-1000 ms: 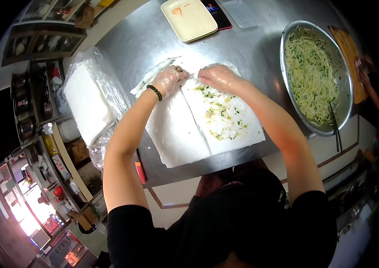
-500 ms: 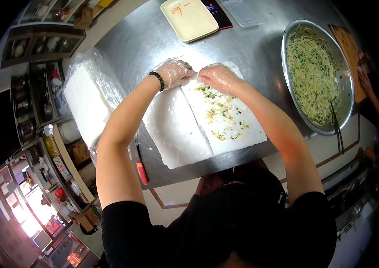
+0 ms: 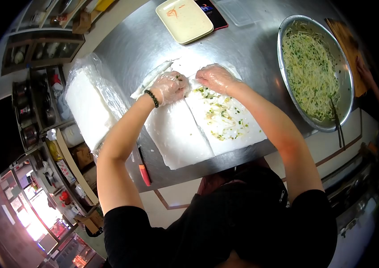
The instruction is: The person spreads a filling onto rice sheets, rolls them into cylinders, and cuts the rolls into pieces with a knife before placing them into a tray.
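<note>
Two soft white sheets, like rice noodle sheets, lie side by side on the steel table: a bare left sheet [image 3: 178, 138] and a right sheet [image 3: 249, 134] scattered with bean sprouts and chopped greens. In a clear plastic glove, my left hand [image 3: 173, 87] is curled at the far inner corner of the sheets, bits of green stuck to it. My right hand [image 3: 216, 78], gloved too, has its fingers closed on the right sheet's far edge; the fingertips are partly hidden. Beyond my left hand lies a white roll [image 3: 153, 73].
At the right stands a big steel bowl [image 3: 282, 58] of shredded filling with chopsticks [image 3: 337, 123]. A stack of white sheets [image 3: 86, 102] in plastic sits left, a red-handled knife [image 3: 144, 174] near the front edge. A cream tray [image 3: 185, 22] is at the back. Another person's hand [image 3: 364, 69] is far right.
My left hand has come nearer and slightly right, uncovering the white roll behind it. My right hand has stayed almost in place at the sheet's far edge. The view has shifted slightly.
</note>
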